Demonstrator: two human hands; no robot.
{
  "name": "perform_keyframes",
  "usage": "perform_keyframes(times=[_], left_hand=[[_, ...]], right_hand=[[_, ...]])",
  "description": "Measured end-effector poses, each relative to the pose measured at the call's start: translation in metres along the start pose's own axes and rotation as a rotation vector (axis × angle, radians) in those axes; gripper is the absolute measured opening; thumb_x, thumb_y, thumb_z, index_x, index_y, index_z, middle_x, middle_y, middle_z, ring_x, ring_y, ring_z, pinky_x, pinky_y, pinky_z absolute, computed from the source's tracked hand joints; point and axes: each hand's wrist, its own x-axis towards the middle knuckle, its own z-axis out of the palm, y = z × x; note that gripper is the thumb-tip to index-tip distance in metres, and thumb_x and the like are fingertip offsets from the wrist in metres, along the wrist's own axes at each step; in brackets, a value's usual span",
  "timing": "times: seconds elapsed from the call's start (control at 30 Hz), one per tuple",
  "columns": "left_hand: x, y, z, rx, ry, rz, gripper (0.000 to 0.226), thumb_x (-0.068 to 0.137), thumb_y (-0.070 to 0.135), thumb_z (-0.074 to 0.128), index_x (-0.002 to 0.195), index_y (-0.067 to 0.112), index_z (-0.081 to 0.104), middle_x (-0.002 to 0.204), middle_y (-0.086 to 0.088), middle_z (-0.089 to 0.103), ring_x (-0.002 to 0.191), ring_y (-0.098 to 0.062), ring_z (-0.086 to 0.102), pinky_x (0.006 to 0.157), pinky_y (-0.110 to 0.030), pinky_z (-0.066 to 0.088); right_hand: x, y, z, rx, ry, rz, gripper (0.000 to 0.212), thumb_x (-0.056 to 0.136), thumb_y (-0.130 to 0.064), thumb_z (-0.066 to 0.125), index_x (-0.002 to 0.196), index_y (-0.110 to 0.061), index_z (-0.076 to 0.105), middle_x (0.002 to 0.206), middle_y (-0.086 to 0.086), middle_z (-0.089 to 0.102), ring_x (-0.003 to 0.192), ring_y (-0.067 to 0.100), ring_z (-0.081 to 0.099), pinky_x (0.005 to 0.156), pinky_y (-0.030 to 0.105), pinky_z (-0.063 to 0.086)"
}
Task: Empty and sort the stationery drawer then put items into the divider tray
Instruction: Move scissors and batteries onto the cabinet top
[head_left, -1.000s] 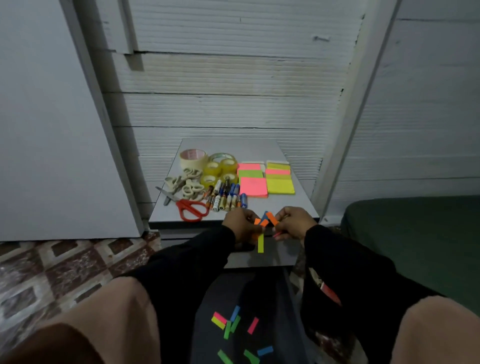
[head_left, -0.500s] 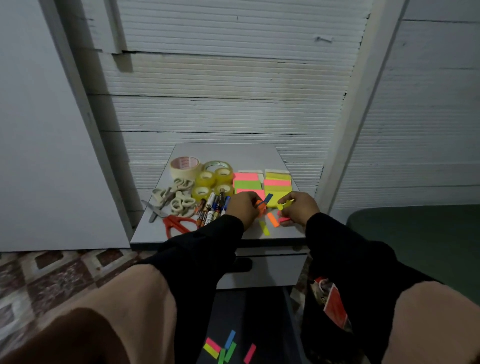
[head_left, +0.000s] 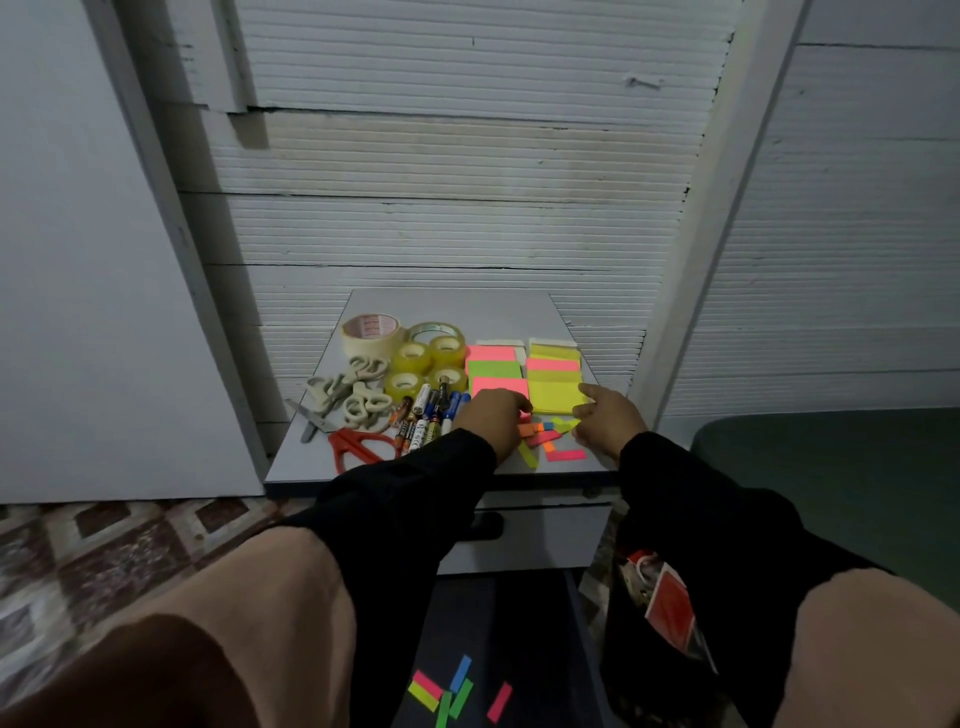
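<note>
neither grip is closed round anything that shows: the left hand (head_left: 491, 415) rests knuckles-up on the counter (head_left: 452, 312) with its fingers bent over the edge of a small heap of paper tabs (head_left: 545, 436), and whether it pinches one i cannot tell; the right hand (head_left: 605, 418) lies spread beside the same heap, forefinger out toward the corner of the yellow note pad (head_left: 553, 397). the tabs sit loose and crossed between the two hands, at the near edge of the counter, so this group looks only half gathered. outward from there the sorting looks well along: note pads (head_left: 493, 369) in rows, batteries and markers (head_left: 428, 415) side by side, tape rolls (head_left: 426, 358) clustered, scissors (head_left: 358, 400) together at the left. more tabs (head_left: 452, 693) lie down in the dark drawer (head_left: 519, 623) below, so emptying is probably not finished. no divider tray shows, so filling it seems still to come.
</note>
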Motion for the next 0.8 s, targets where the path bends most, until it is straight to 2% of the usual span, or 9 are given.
perform_keyframes(times=[0.1,0.2,0.33,0.43,0.53,0.6,0.67,0.73,0.8], left_hand=[[-0.007,0.001,-0.006,-0.006,0.012,0.005,0.038,0.093,0.007,0.054,0.131,0.01,0.053,0.131,-0.01,0.056,0.12,-0.022,0.053,0.103,-0.031,0.041],[-0.022,0.002,-0.015,-0.011,0.023,0.022,0.037,0.092,0.005,0.054,0.128,0.01,0.055,0.13,-0.008,0.057,0.118,-0.022,0.054,0.103,-0.032,0.042],[-0.047,0.003,-0.027,-0.031,0.011,0.036,0.039,0.09,-0.001,0.052,0.126,0.011,0.057,0.124,-0.008,0.06,0.113,-0.022,0.057,0.097,-0.03,0.046],[-0.076,0.0,-0.033,-0.036,-0.007,0.057,0.036,0.089,0.002,0.054,0.124,0.012,0.059,0.121,-0.007,0.062,0.108,-0.02,0.06,0.095,-0.029,0.048],[-0.11,-0.005,-0.031,-0.023,-0.01,0.075,0.032,0.09,0.006,0.054,0.121,0.01,0.061,0.118,-0.008,0.064,0.109,-0.022,0.059,0.094,-0.031,0.047],[-0.13,-0.011,-0.026,-0.018,-0.042,0.066,0.031,0.09,0.01,0.057,0.121,0.009,0.061,0.117,-0.01,0.064,0.108,-0.024,0.059,0.092,-0.032,0.046],[-0.15,-0.019,-0.017,-0.055,-0.083,0.037,0.031,0.088,0.015,0.062,0.118,0.007,0.061,0.114,-0.012,0.065,0.105,-0.025,0.061,0.09,-0.033,0.048],[-0.166,-0.029,-0.005,-0.056,-0.111,0.008,0.029,0.087,0.014,0.063,0.115,0.006,0.063,0.111,-0.013,0.066,0.104,-0.026,0.061,0.09,-0.033,0.048],[-0.182,-0.043,0.011,-0.062,-0.148,-0.03,0.028,0.087,0.011,0.063,0.115,0.008,0.063,0.11,-0.011,0.067,0.103,-0.025,0.061,0.09,-0.029,0.046]], right_hand=[[-0.004,0.0,-0.004,0.062,-0.002,0.002,0.067,0.083,0.015,0.055,0.144,-0.005,0.036,0.125,0.016,0.055,0.114,0.028,0.054,0.079,0.027,0.047],[-0.018,-0.006,-0.009,0.005,0.048,-0.059,0.06,0.082,0.012,0.059,0.137,-0.004,0.043,0.131,0.018,0.053,0.119,0.03,0.052,0.09,0.029,0.045],[-0.041,-0.012,-0.01,0.019,0.071,-0.138,0.046,0.081,0.011,0.06,0.124,-0.002,0.055,0.122,0.017,0.058,0.112,0.028,0.056,0.089,0.031,0.046],[-0.066,-0.014,-0.006,0.061,0.009,-0.161,0.036,0.081,0.014,0.058,0.115,0.001,0.059,0.104,0.014,0.059,0.095,0.023,0.056,0.078,0.031,0.051],[-0.092,-0.011,0.003,0.072,-0.067,-0.176,0.026,0.082,0.015,0.055,0.104,0.001,0.062,0.094,0.012,0.057,0.087,0.022,0.055,0.061,0.019,0.046],[-0.106,-0.003,0.012,0.066,-0.11,-0.174,0.022,0.084,0.012,0.054,0.098,-0.004,0.061,0.092,0.013,0.057,0.086,0.023,0.055,0.062,0.022,0.046],[-0.118,0.009,0.023,0.052,-0.15,-0.154,0.022,0.087,0.01,0.053,0.103,-0.001,0.061,0.09,0.013,0.057,0.084,0.024,0.055,0.063,0.024,0.045],[-0.128,0.02,0.034,0.037,-0.183,-0.123,0.021,0.088,0.009,0.053,0.106,0.002,0.06,0.082,0.009,0.056,0.076,0.02,0.055,0.061,0.023,0.044],[-0.137,0.034,0.048,0.01,-0.236,-0.077,0.017,0.086,0.009,0.055,0.099,-0.002,0.06,0.075,0.004,0.054,0.069,0.014,0.053,0.06,0.023,0.044]])
